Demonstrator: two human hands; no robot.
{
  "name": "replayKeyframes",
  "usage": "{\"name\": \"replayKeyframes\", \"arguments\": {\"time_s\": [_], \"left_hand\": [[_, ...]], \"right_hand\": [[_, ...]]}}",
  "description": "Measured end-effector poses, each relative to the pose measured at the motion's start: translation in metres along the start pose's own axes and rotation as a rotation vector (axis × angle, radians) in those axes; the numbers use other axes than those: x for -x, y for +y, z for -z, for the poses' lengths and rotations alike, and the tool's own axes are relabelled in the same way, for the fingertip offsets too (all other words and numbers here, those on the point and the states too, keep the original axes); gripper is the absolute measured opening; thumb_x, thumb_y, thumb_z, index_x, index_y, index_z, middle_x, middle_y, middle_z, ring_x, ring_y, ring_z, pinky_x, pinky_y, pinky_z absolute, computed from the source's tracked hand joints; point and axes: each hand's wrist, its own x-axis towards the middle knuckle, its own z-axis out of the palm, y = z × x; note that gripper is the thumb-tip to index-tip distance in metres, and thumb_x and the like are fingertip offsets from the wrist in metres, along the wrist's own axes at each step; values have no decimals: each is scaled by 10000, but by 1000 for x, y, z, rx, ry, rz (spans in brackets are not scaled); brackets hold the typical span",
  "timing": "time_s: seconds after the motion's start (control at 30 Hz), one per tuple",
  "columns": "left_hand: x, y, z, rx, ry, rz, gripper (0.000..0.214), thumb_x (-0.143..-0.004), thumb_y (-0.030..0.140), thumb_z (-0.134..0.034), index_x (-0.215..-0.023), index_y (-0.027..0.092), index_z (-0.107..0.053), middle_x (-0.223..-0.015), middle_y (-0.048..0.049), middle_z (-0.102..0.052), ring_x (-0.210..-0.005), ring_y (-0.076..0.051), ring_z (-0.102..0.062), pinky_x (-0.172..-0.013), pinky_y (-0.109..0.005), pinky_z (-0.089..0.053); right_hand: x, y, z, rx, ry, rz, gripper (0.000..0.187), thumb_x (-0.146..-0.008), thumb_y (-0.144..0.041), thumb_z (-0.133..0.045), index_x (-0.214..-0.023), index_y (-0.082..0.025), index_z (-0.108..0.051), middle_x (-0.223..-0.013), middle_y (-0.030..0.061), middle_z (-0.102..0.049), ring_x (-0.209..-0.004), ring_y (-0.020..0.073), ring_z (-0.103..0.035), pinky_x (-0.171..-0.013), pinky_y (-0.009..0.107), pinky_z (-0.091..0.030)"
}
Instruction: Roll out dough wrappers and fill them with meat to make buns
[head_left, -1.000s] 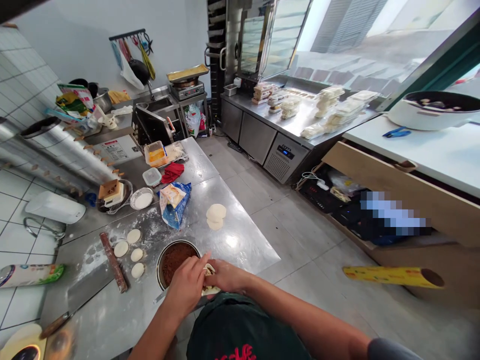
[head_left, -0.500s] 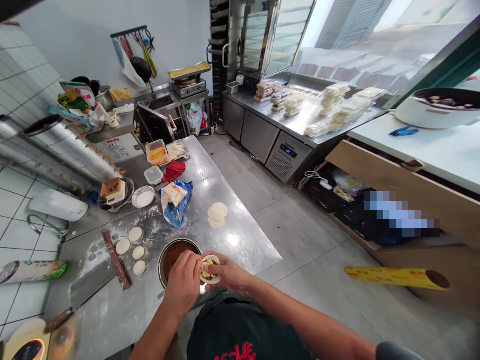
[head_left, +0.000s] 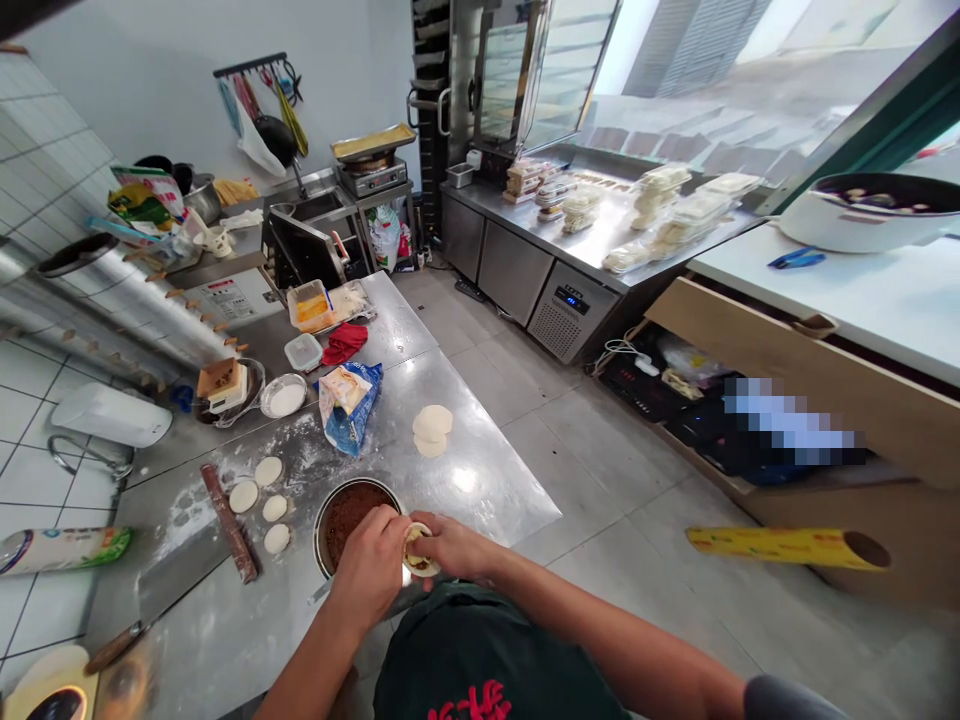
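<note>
A round dough wrapper (head_left: 418, 568) with pale yellow filling in it is held between my two hands, beside the rim of a metal bowl (head_left: 320, 520). My right hand (head_left: 450, 546) cups the wrapper from the right, its thumb over the filling. Fingers of my left hand (head_left: 373, 553) pinch the wrapper's left edge, while the hand itself covers part of the bowl. Brown crumbly filling (head_left: 350, 508) lies inside that bowl. Farther up the steel table rest flat dough rounds (head_left: 432, 428), overlapping. Several small dough discs (head_left: 274, 508) lie left of the bowl next to a floury rolling pin (head_left: 227, 525).
A blue and white bag (head_left: 349, 405) stands behind the bowl. Beyond it are a dish of white powder (head_left: 285, 396), a red cloth (head_left: 345, 343) and a lidded tub (head_left: 304, 352). A broad knife (head_left: 112, 648) lies at the left. The steel table's edge (head_left: 517, 455) runs along my right.
The wrapper has turned and tilted in my hands, showing less of its filling. My left fingers have shifted slightly to the right along its edge. The whole view has moved a little.
</note>
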Motion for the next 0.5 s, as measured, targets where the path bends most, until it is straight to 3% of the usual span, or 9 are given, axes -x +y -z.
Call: {"name": "replayKeyframes", "arguments": {"time_s": [0.07, 0.2, 0.3, 0.4, 0.5], "left_hand": [[0, 0, -2, -6, 6, 13, 245, -1042, 201, -414, -949, 203, -641, -945, -65, -634, -905, -206, -601, -839, -381, -504], [0, -2, -7, 26, 10, -23, 276, -1043, 193, -412, -1214, 198, -628, -1009, -78, -651, -949, -208, -612, -847, -368, -520], [-2, -3, -3, 36, -2, 16, 281, -1055, 219, -408, -1167, 223, -665, -962, -62, -645, -916, -191, -619, -846, -353, -527], [-5, -4, 4, 32, 79, 72, 267, -1056, 231, -405, -1006, 209, -667, -941, -66, -646, -912, -195, -621, -862, -374, -526], [-8, -5, 8, 39, 171, 55, 237, -1049, 212, -421, -1129, 203, -644, -1012, -80, -671, -964, -203, -632, -878, -378, -536]], "right_hand": [[0, -2, 0, -44, -15, -54, 214, -740, -281, -596, -938, -198, -588, -728, 6, -647, -639, 184, -646, -514, 279, -523], [1, -10, 5, 50, -46, -70, 180, -735, -289, -614, -886, -194, -591, -731, 1, -639, -604, 161, -620, -504, 267, -504], [5, -15, 11, -51, -126, -55, 331, -733, -326, -703, -1017, -183, -609, -836, 11, -672, -705, 170, -654, -589, 276, -537], [9, -16, 13, -188, -172, 74, 548, -748, -438, -812, -1189, -194, -596, -945, 12, -674, -765, 157, -657, -697, 304, -562], [8, -15, 11, -236, -156, 216, 627, -777, -547, -816, -1245, -201, -581, -956, 10, -661, -772, 146, -650, -752, 323, -557]]}}
